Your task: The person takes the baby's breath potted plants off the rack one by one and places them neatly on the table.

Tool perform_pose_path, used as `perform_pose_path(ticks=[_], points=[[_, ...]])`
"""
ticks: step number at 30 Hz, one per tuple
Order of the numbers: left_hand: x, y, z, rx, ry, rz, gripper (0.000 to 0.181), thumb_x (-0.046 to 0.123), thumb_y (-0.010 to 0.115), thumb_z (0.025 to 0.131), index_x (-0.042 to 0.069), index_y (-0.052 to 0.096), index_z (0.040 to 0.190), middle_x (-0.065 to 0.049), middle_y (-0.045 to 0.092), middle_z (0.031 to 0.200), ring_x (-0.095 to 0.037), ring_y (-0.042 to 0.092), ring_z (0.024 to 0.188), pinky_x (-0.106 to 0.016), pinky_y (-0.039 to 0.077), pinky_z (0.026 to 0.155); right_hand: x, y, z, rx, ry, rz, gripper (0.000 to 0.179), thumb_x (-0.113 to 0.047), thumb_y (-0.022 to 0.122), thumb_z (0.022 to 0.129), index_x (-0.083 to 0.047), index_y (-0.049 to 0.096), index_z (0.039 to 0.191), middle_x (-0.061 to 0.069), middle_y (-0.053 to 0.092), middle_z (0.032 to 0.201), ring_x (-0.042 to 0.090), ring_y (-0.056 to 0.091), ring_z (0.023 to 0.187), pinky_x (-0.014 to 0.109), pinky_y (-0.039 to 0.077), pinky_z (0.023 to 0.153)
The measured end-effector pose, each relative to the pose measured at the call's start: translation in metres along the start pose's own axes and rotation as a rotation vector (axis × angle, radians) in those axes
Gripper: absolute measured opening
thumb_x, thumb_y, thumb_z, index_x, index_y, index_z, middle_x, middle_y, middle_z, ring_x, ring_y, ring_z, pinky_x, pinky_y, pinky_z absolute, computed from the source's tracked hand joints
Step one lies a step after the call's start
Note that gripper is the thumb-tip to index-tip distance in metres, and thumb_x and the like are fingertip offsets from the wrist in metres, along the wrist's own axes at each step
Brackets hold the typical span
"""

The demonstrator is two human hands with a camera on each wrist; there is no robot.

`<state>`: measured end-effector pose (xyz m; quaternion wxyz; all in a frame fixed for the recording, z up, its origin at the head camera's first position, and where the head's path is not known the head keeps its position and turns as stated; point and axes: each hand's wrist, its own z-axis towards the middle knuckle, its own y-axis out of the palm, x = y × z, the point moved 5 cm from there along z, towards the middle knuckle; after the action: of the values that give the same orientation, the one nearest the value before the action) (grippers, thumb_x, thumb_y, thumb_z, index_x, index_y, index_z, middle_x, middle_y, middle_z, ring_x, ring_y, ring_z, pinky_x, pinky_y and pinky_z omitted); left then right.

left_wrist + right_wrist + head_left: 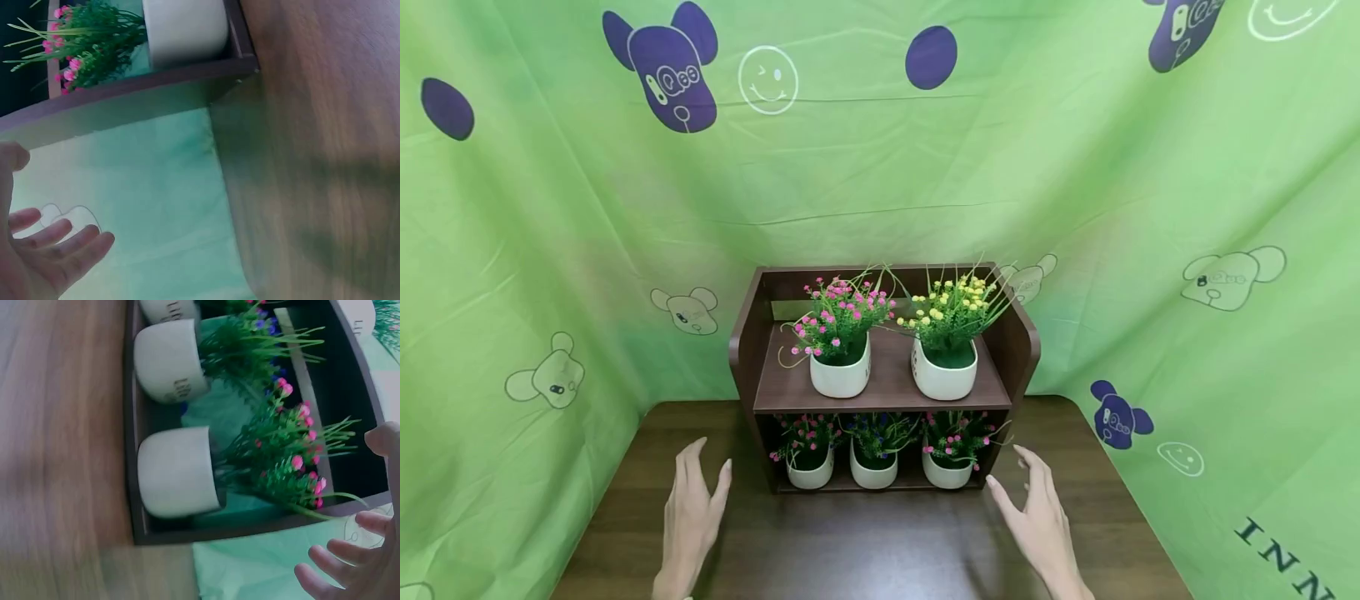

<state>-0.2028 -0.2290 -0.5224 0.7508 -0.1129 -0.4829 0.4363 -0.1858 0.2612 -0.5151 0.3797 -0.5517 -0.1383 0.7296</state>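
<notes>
Shelf flanked by two empty hands

Dark brown and two-tiered, it stands upright on the counter, against the green cloth, with its long axis running side to side, roughly from one hand toward the other. The left hand is just outside its left end, so the shelf lies forward and to the right of those fingers; the right hand is by the other end, with the shelf forward and to its left. Of the two, the right looks nearer: its thumb comes close to the lower front corner, though contact cannot be told for certain. A visible gap parts the left thumb from the shelf.

On both hands the fingers are loosely extended, thumbs spread away from them, gripping nothing. Up top sit a pink-flowered pot and a yellow-flowered pot; below is a row of three white pots. Judging by this placing, any two-handed hold would turn on reaching both ends evenly.
</notes>
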Motion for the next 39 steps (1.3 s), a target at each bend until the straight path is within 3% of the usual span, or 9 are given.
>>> perform_pose_path(ticks=[7, 15, 26, 31, 35, 39], points=[[0.016, -0.001, 0.008, 0.147, 0.048, -0.036, 0.046, 0.010, 0.069, 0.099, -0.006, 0.052, 0.140, -0.025, 0.058, 0.128, -0.040, 0.068, 0.092, -0.057, 0.057, 0.069, -0.016, 0.007, 0.003, 0.051, 0.062, 0.111, 0.066, -0.029, 0.076, 0.098, -0.012, 0.047, 0.154, 0.013, 0.057, 0.145, 0.028, 0.060, 0.125, 0.036, 0.047, 0.099], [0.031, -0.001, 0.021, 0.200, 0.036, -0.080, 0.047, 0.012, 0.070, 0.099, -0.004, 0.050, 0.139, -0.023, 0.058, 0.122, -0.041, 0.067, 0.099, -0.056, 0.057, 0.074, -0.038, 0.012, 0.016, 0.101, -0.046, 0.257, 0.065, -0.009, 0.079, 0.094, 0.002, 0.047, 0.150, 0.020, 0.058, 0.142, 0.031, 0.059, 0.125, 0.008, 0.040, 0.096], [0.047, -0.001, 0.033, 0.249, 0.068, -0.147, 0.049, 0.010, 0.073, 0.097, -0.003, 0.051, 0.140, -0.024, 0.058, 0.129, -0.039, 0.065, 0.108, -0.043, 0.052, 0.081, -0.055, 0.017, 0.027, 0.090, -0.043, 0.329, 0.065, -0.011, 0.079, 0.094, -0.002, 0.048, 0.150, 0.020, 0.056, 0.144, 0.035, 0.059, 0.126, 0.012, 0.043, 0.099], [0.054, -0.001, 0.036, 0.322, 0.115, -0.218, 0.049, 0.002, 0.077, 0.092, -0.006, 0.055, 0.136, -0.024, 0.061, 0.124, -0.039, 0.065, 0.104, -0.043, 0.053, 0.081, -0.064, 0.015, 0.033, 0.150, -0.072, 0.349, 0.061, -0.006, 0.080, 0.092, -0.001, 0.051, 0.146, 0.019, 0.059, 0.136, 0.027, 0.060, 0.119, 0.011, 0.046, 0.094], [0.058, 0.001, 0.037, 0.365, 0.139, -0.259, 0.051, -0.001, 0.079, 0.089, -0.005, 0.057, 0.134, -0.023, 0.063, 0.121, -0.037, 0.066, 0.101, -0.032, 0.053, 0.080, -0.068, 0.013, 0.037, 0.211, -0.095, 0.370, 0.059, 0.000, 0.080, 0.089, 0.002, 0.053, 0.142, 0.021, 0.061, 0.127, 0.016, 0.060, 0.110, 0.011, 0.049, 0.086], [0.062, 0.002, 0.041, 0.367, 0.147, -0.280, 0.054, 0.000, 0.079, 0.089, -0.003, 0.056, 0.137, -0.024, 0.062, 0.125, -0.037, 0.067, 0.102, -0.025, 0.052, 0.084, -0.072, 0.013, 0.039, 0.224, -0.096, 0.376, 0.059, -0.001, 0.081, 0.089, 0.001, 0.054, 0.141, 0.018, 0.061, 0.127, 0.009, 0.059, 0.110, 0.013, 0.050, 0.086]])
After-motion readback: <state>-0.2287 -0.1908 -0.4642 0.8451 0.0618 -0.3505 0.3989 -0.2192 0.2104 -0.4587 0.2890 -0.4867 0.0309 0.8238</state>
